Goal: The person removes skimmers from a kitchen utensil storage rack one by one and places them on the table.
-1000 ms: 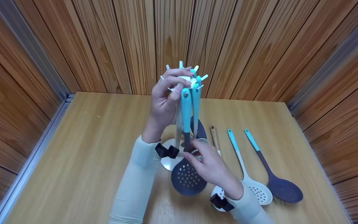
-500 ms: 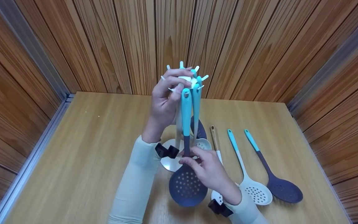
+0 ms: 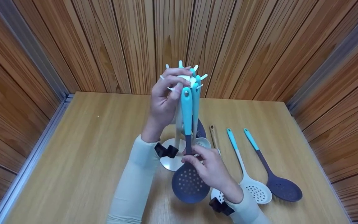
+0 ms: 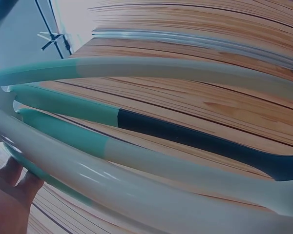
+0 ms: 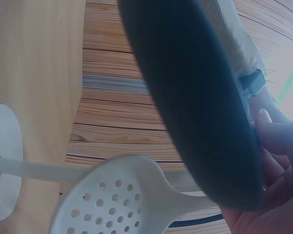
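Note:
My left hand (image 3: 168,90) grips the top of a white utensil rack (image 3: 177,130), its fingers over the hub among the hooks. With my right hand (image 3: 211,168) I pinch the dark neck of a skimmer (image 3: 190,183) with a turquoise handle. The skimmer's handle end is right at a front hook, close to my left thumb, and its perforated bowl hangs below my right hand. Behind it on the rack hang a white slotted spoon (image 5: 112,200) and a dark slotted utensil (image 3: 201,129). Their turquoise handles (image 4: 63,105) run side by side in the left wrist view.
The rack's round white base (image 3: 169,163) stands on the wooden table (image 3: 104,149). To the right lie a wooden-handled white slotted utensil (image 3: 214,137), a white slotted spoon (image 3: 256,189) and a dark spoon (image 3: 286,188). Wood-panelled walls (image 3: 179,40) enclose the table.
The skimmer's bowl swings toward me, then slightly back and right, while its handle end stays near the hook. My right hand moves with it; the left hand keeps its grip on the rack.

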Tool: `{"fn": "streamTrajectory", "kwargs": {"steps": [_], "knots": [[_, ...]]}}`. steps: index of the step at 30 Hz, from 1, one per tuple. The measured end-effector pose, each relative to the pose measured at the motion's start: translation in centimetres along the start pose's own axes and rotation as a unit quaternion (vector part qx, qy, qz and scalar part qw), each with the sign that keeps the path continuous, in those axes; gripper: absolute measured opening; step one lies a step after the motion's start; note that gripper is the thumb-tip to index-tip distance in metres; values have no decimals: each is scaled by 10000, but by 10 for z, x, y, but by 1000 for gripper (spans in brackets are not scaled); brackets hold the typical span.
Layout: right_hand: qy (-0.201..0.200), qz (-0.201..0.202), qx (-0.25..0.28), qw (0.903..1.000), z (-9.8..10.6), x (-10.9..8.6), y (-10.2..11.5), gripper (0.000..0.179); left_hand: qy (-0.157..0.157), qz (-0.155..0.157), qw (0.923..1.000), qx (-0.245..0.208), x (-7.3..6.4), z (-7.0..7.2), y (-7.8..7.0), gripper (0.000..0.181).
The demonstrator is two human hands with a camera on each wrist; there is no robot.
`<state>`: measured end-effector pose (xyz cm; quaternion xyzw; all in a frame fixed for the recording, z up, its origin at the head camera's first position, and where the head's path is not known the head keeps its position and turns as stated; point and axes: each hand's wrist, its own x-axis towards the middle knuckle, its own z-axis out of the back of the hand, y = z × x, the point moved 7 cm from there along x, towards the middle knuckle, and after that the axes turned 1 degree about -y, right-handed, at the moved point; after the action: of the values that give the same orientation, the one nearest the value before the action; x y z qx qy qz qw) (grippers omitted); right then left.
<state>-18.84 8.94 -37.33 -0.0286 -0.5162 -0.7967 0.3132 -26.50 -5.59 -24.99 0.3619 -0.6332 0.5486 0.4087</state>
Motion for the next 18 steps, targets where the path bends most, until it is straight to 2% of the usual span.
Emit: {"fn": "streamTrajectory", "kwargs": {"steps": [8,13,18], "knots": [[-129,145,103,9998,6,2,7,6,-57,-85,9999,137,0,3,-1,21],[-195,107,90,9997,15,1,8,6,-35,-94,9999,88,0,3,-1,21],[-203,-32,-135,9997,25,-2,4,8,-12,-91,9999,86,1,2,0,21]]}}
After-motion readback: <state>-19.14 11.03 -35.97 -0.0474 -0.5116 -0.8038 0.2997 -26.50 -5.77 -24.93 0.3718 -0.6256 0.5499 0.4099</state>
